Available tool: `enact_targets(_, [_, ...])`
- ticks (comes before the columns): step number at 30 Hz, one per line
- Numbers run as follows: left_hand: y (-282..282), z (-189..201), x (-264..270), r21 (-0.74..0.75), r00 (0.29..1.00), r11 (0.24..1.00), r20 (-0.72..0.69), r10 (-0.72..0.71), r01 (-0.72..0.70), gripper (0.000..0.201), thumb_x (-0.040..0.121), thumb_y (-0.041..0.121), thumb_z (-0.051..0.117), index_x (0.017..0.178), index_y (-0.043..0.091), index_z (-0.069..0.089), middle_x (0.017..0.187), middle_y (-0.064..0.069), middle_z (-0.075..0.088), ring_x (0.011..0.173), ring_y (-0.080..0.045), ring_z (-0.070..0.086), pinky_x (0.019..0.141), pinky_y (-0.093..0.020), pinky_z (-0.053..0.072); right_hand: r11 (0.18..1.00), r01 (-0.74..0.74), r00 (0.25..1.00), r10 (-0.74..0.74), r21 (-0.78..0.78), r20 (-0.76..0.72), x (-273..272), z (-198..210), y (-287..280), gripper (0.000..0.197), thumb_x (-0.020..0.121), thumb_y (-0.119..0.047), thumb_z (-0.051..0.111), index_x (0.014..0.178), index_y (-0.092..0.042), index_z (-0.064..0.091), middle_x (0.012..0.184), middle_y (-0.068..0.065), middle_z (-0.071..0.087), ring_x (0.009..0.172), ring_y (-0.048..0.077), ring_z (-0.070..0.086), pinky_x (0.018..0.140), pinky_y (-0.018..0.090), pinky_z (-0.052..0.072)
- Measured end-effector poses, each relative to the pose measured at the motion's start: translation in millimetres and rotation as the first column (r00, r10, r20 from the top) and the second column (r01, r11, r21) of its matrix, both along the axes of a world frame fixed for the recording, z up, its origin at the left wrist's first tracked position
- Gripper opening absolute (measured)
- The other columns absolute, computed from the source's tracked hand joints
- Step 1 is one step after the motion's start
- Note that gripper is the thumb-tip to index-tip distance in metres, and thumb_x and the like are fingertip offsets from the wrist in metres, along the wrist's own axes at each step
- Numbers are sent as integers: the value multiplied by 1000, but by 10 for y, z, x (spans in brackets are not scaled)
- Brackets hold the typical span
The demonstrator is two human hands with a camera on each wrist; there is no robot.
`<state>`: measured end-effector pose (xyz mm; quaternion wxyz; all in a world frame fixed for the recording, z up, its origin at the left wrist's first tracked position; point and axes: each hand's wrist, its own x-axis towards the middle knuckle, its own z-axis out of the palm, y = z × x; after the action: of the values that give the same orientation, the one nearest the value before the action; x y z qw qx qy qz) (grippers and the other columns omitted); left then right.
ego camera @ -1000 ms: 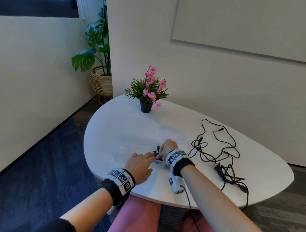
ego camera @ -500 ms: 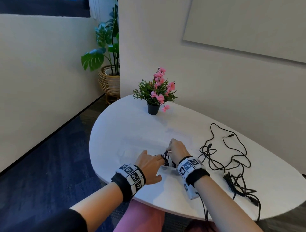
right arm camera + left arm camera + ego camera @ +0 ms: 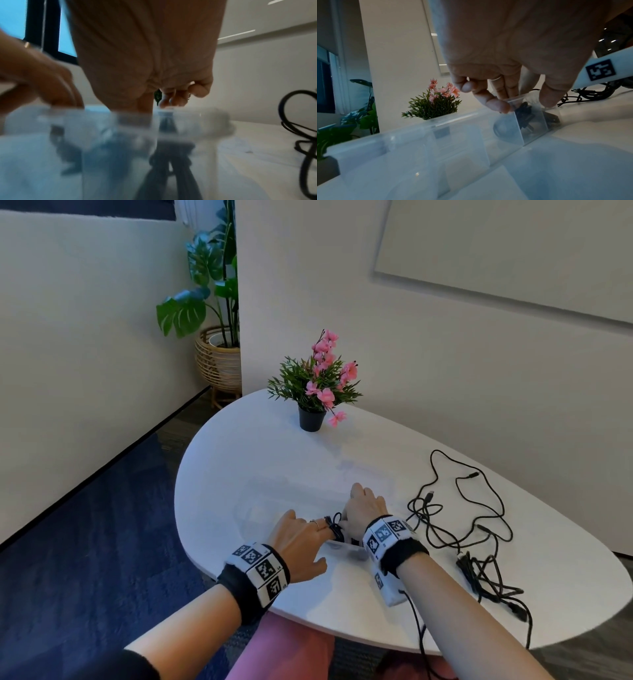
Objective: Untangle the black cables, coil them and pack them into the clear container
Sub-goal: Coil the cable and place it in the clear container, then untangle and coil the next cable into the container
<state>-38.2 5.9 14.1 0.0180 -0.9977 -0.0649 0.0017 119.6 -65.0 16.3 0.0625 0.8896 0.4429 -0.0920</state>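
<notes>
A small coiled black cable (image 3: 334, 524) sits in a near-right compartment of the clear container (image 3: 260, 508), with a loop poking up between my hands. My left hand (image 3: 299, 537) curls down over that compartment, its fingertips (image 3: 497, 106) at the divider's rim just above the coiled cable (image 3: 524, 115). My right hand (image 3: 364, 508) curls over the same spot from the right. The blurred right wrist view shows its fingers (image 3: 173, 100) at the top of the coiled cable (image 3: 169, 166) behind the container wall (image 3: 102, 128). Loose tangled black cables (image 3: 479, 522) lie on the table to the right.
The white oval table (image 3: 274, 460) carries a small pot of pink flowers (image 3: 313, 398) at the back. A big leafy plant in a wicker basket (image 3: 215, 361) stands on the floor beyond, by the wall. One cable end (image 3: 524, 621) hangs over the table's near right edge.
Both hands have stayed together over the container while the coiled cable sank lower into its compartment. The tangled cables on the right have not moved.
</notes>
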Motion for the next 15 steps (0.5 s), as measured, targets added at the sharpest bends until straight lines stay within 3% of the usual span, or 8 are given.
enact_targets(4, [-32, -41, -19, -30, 999, 999, 27, 32, -31, 44, 89, 43, 41, 127, 23, 49, 130, 5, 53, 97, -22, 62, 84, -36, 35, 940, 135, 921, -2, 314, -390, 71, 382, -289, 24, 90, -29, 57, 104, -16, 72, 114, -1, 65, 92, 11, 59, 85, 25, 45])
enact_targets(6, [-58, -52, -27, -52, 997, 997, 40, 60, -58, 44, 89, 44, 40, 126, 23, 51, 129, 6, 55, 97, -20, 62, 84, -35, 35, 917, 214, 930, -85, 338, -358, 164, 512, -596, 31, 91, -34, 57, 114, -17, 67, 121, 1, 61, 95, 11, 58, 86, 23, 41])
enact_targets(8, [-86, -59, -28, -79, 994, 993, 56, 94, -90, 45, 88, 47, 38, 123, 23, 53, 125, 7, 57, 95, -18, 62, 83, -33, 34, 916, 331, 938, -292, 228, -189, 311, 533, -981, 43, 88, -45, 57, 124, -21, 59, 132, 6, 49, 112, 21, 53, 96, 31, 42])
enact_targets(10, [-126, -51, -22, -100, 990, 987, 60, 129, -123, 47, 87, 51, 37, 121, 24, 55, 123, 7, 59, 93, -17, 62, 84, -32, 34, 851, 525, 850, -525, -7, -45, 428, 474, -1397, 61, 80, -55, 61, 129, -21, 49, 136, 12, 37, 120, 29, 45, 97, 40, 44])
enact_targets(11, [-146, -44, -16, -110, 987, 984, 60, 151, -144, 48, 87, 52, 36, 120, 24, 56, 123, 8, 59, 93, -17, 63, 85, -32, 34, 796, 592, 801, -598, -125, -19, 457, 419, -1578, 69, 75, -59, 64, 129, -20, 46, 136, 13, 35, 120, 29, 45, 94, 39, 45])
enact_targets(13, [-184, -23, -1, -127, 979, 975, 69, 192, -182, 51, 86, 55, 33, 117, 23, 59, 123, 8, 59, 94, -15, 63, 86, -32, 35, 739, 610, 766, -643, -285, -27, 481, 252, -1840, 81, 67, -65, 67, 128, -17, 43, 130, 10, 43, 112, 24, 51, 87, 32, 48])
enact_targets(15, [-222, 9, 20, -135, 971, 969, 97, 220, -206, 53, 86, 55, 31, 114, 22, 61, 123, 8, 58, 94, -14, 63, 86, -32, 36, 755, 587, 780, -624, -291, -48, 513, 53, -1939, 72, 74, -57, 66, 127, -13, 44, 121, 6, 55, 107, 21, 55, 81, 27, 49])
